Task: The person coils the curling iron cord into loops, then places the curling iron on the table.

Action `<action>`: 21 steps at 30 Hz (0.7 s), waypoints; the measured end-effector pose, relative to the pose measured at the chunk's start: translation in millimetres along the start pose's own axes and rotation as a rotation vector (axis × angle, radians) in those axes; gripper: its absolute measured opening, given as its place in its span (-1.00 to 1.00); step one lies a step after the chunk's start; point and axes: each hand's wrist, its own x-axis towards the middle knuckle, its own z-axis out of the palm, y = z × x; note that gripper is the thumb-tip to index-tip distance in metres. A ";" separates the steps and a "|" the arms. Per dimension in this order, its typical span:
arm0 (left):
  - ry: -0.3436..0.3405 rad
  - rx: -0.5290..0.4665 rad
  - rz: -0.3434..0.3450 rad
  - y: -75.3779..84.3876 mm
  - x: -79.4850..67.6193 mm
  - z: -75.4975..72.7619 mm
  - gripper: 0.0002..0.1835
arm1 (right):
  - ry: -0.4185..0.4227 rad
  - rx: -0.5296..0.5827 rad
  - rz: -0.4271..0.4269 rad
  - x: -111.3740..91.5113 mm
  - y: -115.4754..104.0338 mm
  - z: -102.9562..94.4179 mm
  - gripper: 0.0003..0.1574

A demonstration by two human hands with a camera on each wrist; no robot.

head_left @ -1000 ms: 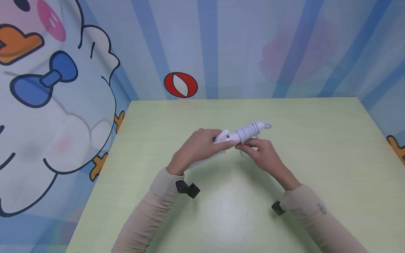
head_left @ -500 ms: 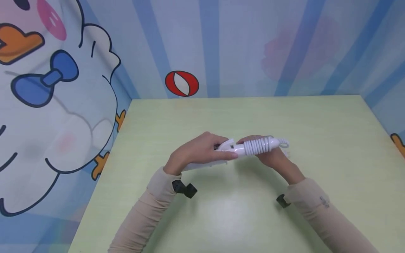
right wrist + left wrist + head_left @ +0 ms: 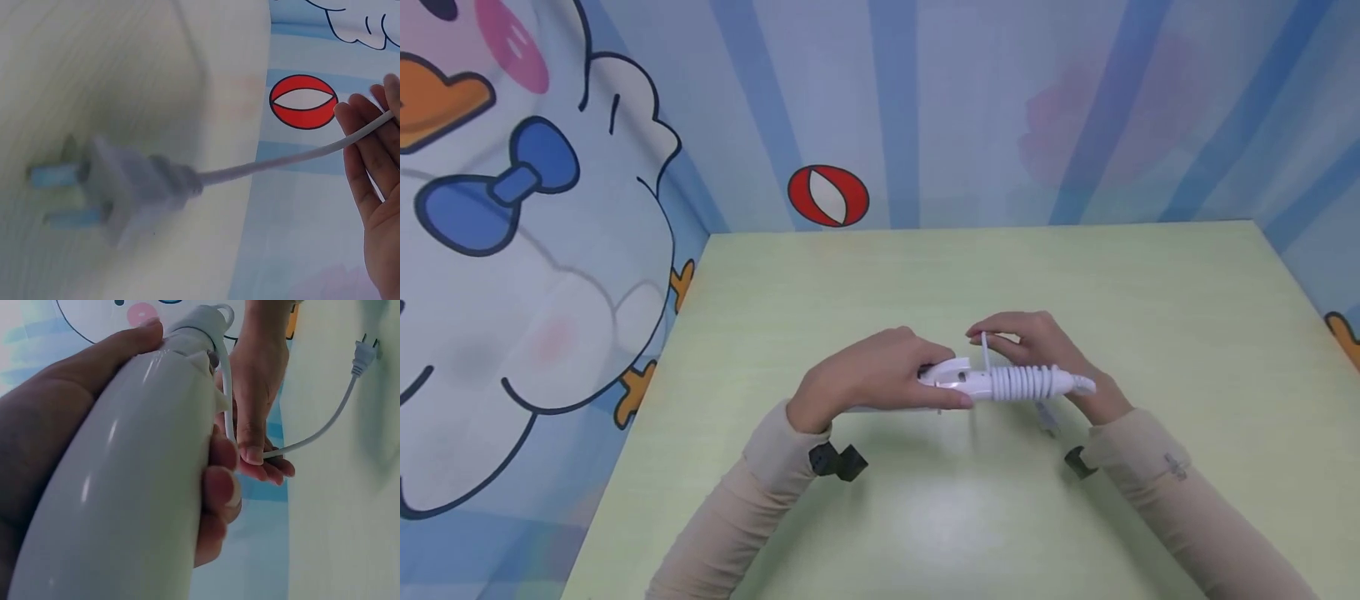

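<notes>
My left hand (image 3: 874, 371) grips a glossy white hair iron (image 3: 119, 469), its thumb along one side and fingers curled round the other. Cord is wound in several coils (image 3: 1021, 383) about the iron's narrow end, which points right. Just beyond those coils, my right hand (image 3: 1039, 340) pinches the free white power cord (image 3: 986, 352) between thumb and fingers. From that pinch the cord runs to a two-pin plug (image 3: 364, 356), which hangs loose. Close up in the right wrist view, the plug (image 3: 134, 187) is blurred. Most of the iron's wider end is hidden under my left hand in the head view.
A pale green table (image 3: 820, 283) lies beneath both hands. Behind it rises a blue striped wall (image 3: 970, 117) with a red ball picture (image 3: 828, 196). A cartoon bird panel (image 3: 535, 275) stands along the left side.
The iron has turned level and come nearer my body. My right hand has carried the cord round the handle, from the near side underneath to the far side, pulling a strand away.
</notes>
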 end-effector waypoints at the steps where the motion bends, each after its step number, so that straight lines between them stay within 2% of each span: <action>1: -0.007 0.002 -0.004 0.7 0.0 0.1 -0.67 | -0.005 -0.019 0.006 -0.1 5.9 0.0 -0.74; 6: -0.055 0.014 -0.055 1.2 2.3 4.2 -0.64 | -0.021 -0.151 0.036 3.8 6.5 -10.1 -0.76; 9: -0.071 0.041 -0.091 -1.0 4.9 9.8 -0.63 | -0.027 -0.231 -0.023 8.1 4.0 -16.3 -0.76; 15: -0.061 0.148 -0.182 -5.5 13.8 22.1 -0.60 | -0.011 -0.369 -0.171 16.7 -4.6 -26.6 -0.76; 21: -0.024 0.262 -0.334 -14.4 22.7 28.8 -0.58 | -0.020 -0.496 -0.209 18.0 -17.8 -30.7 -0.82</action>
